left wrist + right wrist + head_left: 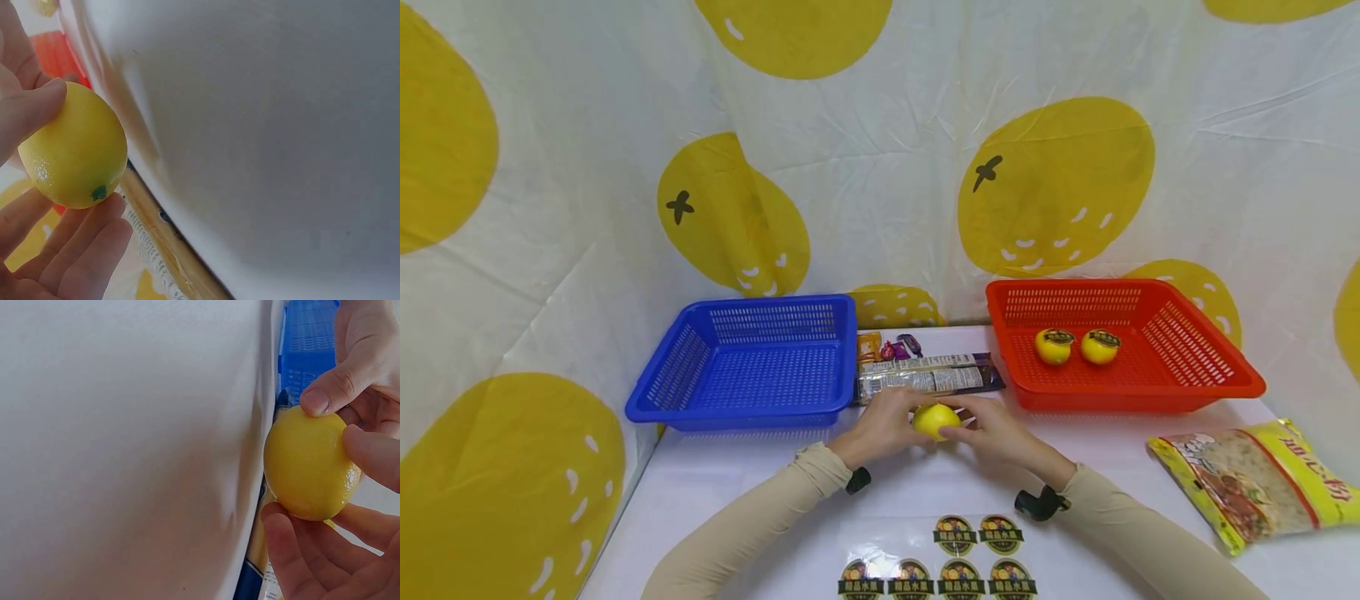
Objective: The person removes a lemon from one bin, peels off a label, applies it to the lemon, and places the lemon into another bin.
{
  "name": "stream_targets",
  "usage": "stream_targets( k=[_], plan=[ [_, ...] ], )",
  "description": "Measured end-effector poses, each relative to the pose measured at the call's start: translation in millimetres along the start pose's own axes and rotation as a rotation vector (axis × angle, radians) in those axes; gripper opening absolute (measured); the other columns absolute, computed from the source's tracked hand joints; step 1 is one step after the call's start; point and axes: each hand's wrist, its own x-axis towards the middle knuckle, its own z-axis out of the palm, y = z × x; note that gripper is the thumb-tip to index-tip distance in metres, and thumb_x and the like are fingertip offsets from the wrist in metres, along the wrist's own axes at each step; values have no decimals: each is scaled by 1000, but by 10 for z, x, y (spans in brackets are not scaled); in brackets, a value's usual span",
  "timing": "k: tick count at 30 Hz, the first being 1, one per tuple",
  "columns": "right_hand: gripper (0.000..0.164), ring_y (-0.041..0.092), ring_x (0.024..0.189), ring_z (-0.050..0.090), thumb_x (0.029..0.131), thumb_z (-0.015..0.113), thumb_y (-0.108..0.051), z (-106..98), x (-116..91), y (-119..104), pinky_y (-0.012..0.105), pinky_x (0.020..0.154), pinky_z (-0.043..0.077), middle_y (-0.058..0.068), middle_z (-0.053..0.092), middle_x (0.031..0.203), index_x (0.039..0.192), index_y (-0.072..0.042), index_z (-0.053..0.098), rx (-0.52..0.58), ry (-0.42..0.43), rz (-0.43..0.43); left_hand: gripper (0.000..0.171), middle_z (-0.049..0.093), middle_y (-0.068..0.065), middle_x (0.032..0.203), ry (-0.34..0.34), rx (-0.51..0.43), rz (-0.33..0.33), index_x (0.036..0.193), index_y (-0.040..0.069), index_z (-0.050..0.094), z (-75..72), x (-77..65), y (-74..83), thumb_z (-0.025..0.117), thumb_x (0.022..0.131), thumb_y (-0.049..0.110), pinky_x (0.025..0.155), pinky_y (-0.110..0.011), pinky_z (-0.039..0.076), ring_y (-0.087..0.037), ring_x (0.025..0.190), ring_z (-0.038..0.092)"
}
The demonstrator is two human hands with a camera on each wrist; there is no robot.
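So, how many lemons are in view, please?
3: one lemon and a second lemon in the red basket, a third lemon held by the left hand and right hand.

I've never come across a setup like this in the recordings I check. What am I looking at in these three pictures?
No machine here: a person works with two bare hands, the left hand and the right hand. The wide picture comes from a camera worn on the head, looking forward and down; the two close-ups come from cameras on the wrists. Both hands hold one yellow lemon between them. On the white table stand a blue basket at left and a red basket at right, the red one holding two labelled lemons. Snack packets lie between the baskets, a sticker sheet nearest the person, and a food bag at right.
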Motion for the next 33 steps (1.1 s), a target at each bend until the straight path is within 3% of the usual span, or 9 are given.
stream_targets(
  k=[14, 21, 33],
  plan=[
    [50, 23, 105, 71, 93, 75, -30, 41, 13, 16, 33, 84, 62, 14, 70, 132, 136, -6, 63, -42, 1, 23, 58, 78, -1, 115, -21, -8, -42, 123, 15, 75, -8, -19, -13, 94, 71, 31, 86, -25, 55, -16, 100, 73],
    [49, 25, 105, 71, 93, 77, -27, 38, 13, 11, 36, 85, 62, 15, 70, 130, 135, -7, 63, -36, -7, 27, 62, 74, -2, 127, -44, -99, -106, 129, 15, 71, -28, -75, -74, 90, 75, 39, 90, -28, 57, -18, 107, 73],
    [48, 32, 108, 71, 85, 84, -19, 29, 0, 8, 36, 85, 63, 15, 72, 125, 128, -6, 65, -6, 9, 18, 45, 76, -4, 124, -82, -224, -138, 126, 14, 73, -15, -127, -108, 84, 85, 30, 84, -21, 58, -14, 102, 76]
  ],
)
